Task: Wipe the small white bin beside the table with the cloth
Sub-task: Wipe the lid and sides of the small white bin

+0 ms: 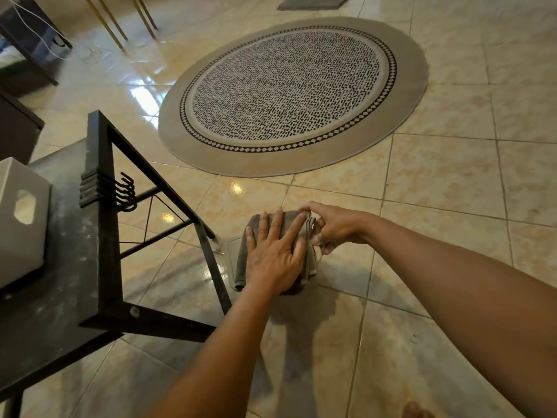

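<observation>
my left hand (272, 254) flat, open on cloth (241, 260) | bin (232, 247) directly beneath, under my fingers | right hand (333, 226) at 3 o'clock pinching cloth edge

Soft grey cloth (241, 260), glossy tile floor (452, 191), matt black metal table (99, 236)

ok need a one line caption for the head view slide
Left hand flattens a folded grey cloth on a small white bin, right hand pinching its edge.

Bin (233, 251) mostly hidden under cloth (241, 260) & hands
</observation>
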